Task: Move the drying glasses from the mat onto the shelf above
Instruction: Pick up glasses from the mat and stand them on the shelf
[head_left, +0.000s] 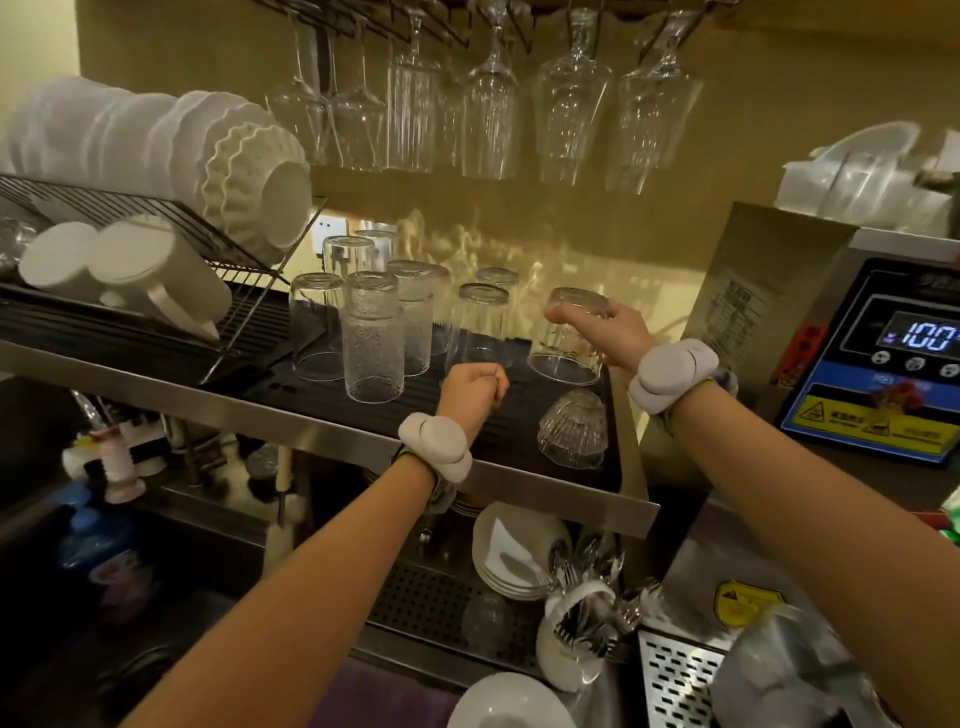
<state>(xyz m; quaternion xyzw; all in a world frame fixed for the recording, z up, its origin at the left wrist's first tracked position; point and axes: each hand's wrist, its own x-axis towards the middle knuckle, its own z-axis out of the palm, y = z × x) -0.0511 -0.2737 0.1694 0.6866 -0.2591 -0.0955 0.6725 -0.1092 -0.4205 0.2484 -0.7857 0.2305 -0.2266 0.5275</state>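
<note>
The right hand (597, 325) has its grip around an upside-down tumbler (569, 338) over the black shelf mat (498, 415), while the left hand (475, 387) is clenched, empty.

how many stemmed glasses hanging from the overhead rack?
6 visible, in a row, bowls down: two at left, a ribbed one, one at centre, two at right. More may hide behind.

Steel shelf (322, 410), upturned glasses (373, 343)

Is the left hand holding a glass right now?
No. The left hand is a closed, empty fist above the black mat; only the right hand grips an upside-down glass.
</note>
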